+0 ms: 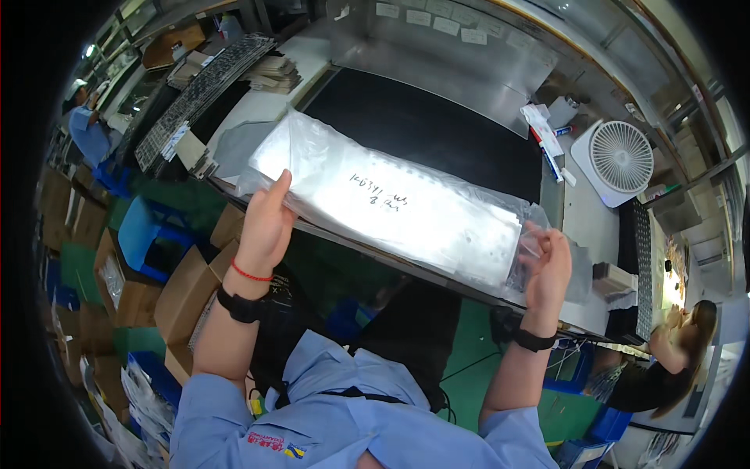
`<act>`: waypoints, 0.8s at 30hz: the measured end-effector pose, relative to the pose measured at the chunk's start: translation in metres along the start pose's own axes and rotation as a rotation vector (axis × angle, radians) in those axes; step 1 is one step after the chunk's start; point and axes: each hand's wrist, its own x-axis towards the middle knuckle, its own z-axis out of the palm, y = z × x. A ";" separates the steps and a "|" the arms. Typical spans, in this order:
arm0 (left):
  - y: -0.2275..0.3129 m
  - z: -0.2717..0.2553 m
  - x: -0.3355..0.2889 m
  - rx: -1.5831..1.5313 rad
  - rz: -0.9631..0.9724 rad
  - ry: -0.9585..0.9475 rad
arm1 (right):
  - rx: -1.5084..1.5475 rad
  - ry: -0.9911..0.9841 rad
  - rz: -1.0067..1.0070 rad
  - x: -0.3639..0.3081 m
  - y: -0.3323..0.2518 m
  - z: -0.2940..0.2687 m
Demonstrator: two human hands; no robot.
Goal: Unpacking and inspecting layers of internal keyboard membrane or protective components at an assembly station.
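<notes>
A long clear plastic bag [406, 215] with a flat, white, bright-looking item inside and dark handwriting on top stretches between my hands, above the near edge of the workbench. My left hand [269, 215] grips the bag's left near edge, thumb on top and the other fingers mostly hidden beneath. At the right end, my right hand [549, 266] pinches the loose, crumpled plastic, with some fingers seen through the film. The bag lies tilted, its left end farther from me. Under and behind it is a black mat [437, 117] on the bench.
A white fan [617, 160] stands right of the mat, near markers [551, 160]. Stacked cardboard pieces [273, 74] and black grid trays [199, 98] lie at left. A blue stool [148, 238] and open cartons [183, 313] fill the left floor. Two other people sit farther off.
</notes>
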 end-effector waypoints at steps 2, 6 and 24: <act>0.006 -0.015 0.000 0.141 -0.021 -0.095 | -0.145 0.065 -0.031 0.000 0.002 0.007; 0.013 -0.035 -0.004 0.219 -0.081 -0.098 | -0.325 -0.025 -0.070 0.003 0.001 0.003; 0.010 -0.058 -0.025 0.185 0.322 0.146 | 0.055 0.052 -0.202 0.007 0.019 -0.003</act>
